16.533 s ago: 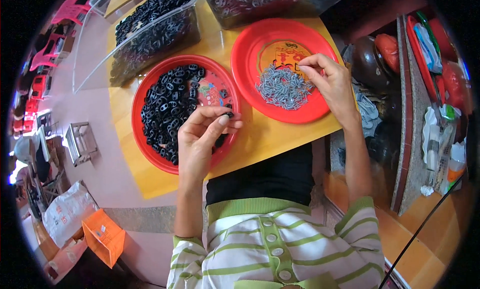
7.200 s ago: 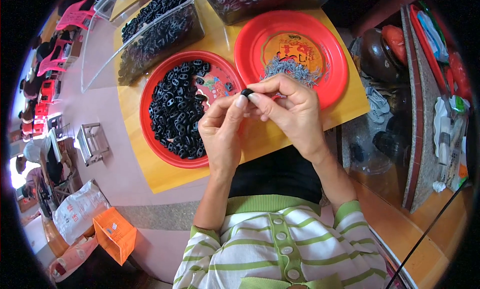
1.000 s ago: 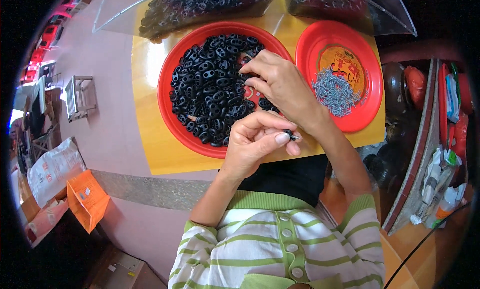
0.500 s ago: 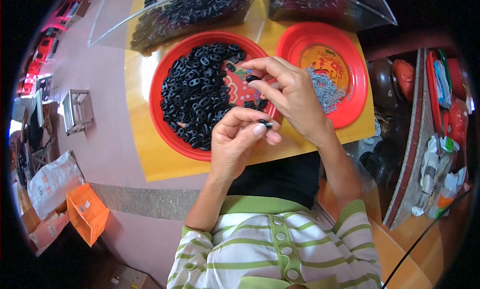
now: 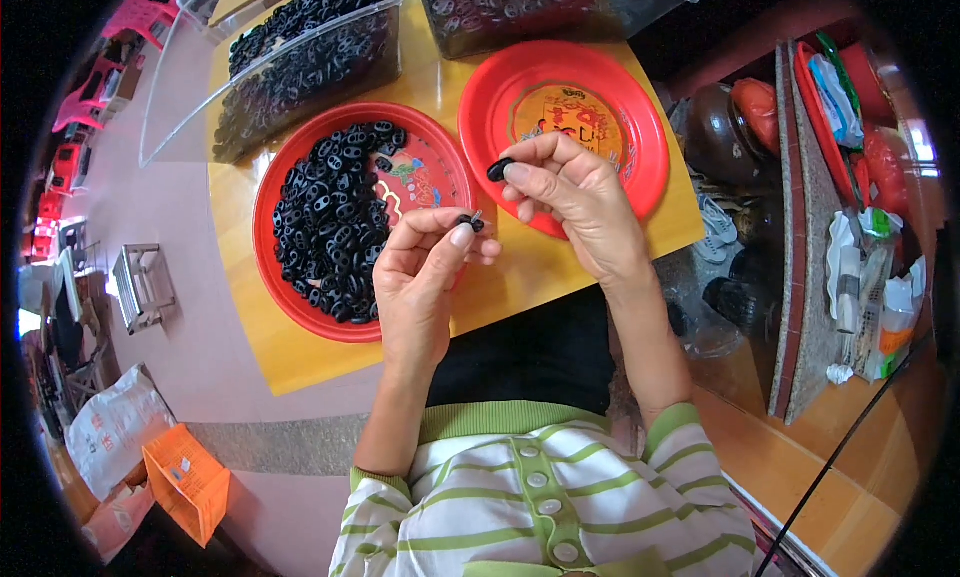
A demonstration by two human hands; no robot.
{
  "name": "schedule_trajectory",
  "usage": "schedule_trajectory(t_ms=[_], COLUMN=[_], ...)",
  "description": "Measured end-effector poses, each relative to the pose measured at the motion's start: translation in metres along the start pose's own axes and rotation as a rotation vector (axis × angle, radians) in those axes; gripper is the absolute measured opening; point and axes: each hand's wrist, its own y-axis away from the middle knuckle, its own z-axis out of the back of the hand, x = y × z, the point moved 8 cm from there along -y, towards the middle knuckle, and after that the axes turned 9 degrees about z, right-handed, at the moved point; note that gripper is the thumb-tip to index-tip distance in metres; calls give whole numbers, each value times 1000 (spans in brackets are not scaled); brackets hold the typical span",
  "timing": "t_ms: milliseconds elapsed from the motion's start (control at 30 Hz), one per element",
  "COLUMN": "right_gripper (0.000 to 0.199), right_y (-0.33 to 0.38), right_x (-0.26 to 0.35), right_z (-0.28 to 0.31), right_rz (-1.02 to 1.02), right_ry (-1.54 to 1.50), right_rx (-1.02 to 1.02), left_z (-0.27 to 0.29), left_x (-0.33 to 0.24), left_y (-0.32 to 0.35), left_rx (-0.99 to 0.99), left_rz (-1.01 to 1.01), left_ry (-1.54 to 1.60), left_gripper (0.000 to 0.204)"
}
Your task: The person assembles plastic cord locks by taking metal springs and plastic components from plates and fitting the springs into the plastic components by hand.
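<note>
My left hand point(image 5: 420, 267) pinches a small black plastic piece point(image 5: 468, 221) between thumb and fingertips, and a thin silvery pin sticks up from it. Up and to the right, my right hand point(image 5: 590, 202) grips another small black two-holed piece point(image 5: 498, 169) at its fingertips. The two pieces are apart. Below and left of my hands lies a round red tray point(image 5: 262, 242), heaped with many such black pieces on its left side. A red plate point(image 5: 648, 142) with a yellow-orange printed centre sits behind my right hand, which hides much of its lower part.
Clear plastic bins point(image 5: 395, 37) of black pieces stand along the far side of the yellow table point(image 5: 270, 362). To the right are a dark brown jar point(image 5: 715, 142) and a stone-edged ledge point(image 5: 800, 277) with bags. An orange basket point(image 5: 190, 482) and metal stool point(image 5: 145, 287) are left.
The whole view has shifted, with the table now lower and further left. My right hand has moved from beside the tray to over the red plate, still holding its black piece.
</note>
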Motion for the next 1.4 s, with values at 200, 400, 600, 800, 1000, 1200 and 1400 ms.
schedule_trajectory(t_ms=[200, 400, 600, 800, 1000, 1200, 1400], right_gripper=[17, 19, 21, 20, 20, 17, 12], right_y=[7, 13, 17, 18, 19, 20, 19], right_x=[2, 13, 13, 11, 10, 15, 6], right_z=[-3, -8, -15, -16, -16, -20, -19], right_rz=[43, 75, 43, 36, 92, 179, 166], right_ry=[-29, 65, 99, 146, 224, 341, 185], right_rx=[14, 52, 97, 105, 126, 111, 74], left_z=[-1, -5, -7, -5, -7, -11, -6], left_x=[-6, -13, -13, -13, -16, -20, -19], left_y=[-2, -4, -4, -4, 0, 2, -1], left_rx=[-37, -57, -65, -66, -84, -88, -57], left_rz=[-76, -94, -99, -113, -130, -198, -160], left_ry=[-110, -176, -223, -279, -329, -398, -342], left_gripper=[11, 9, 11, 13, 14, 16, 18])
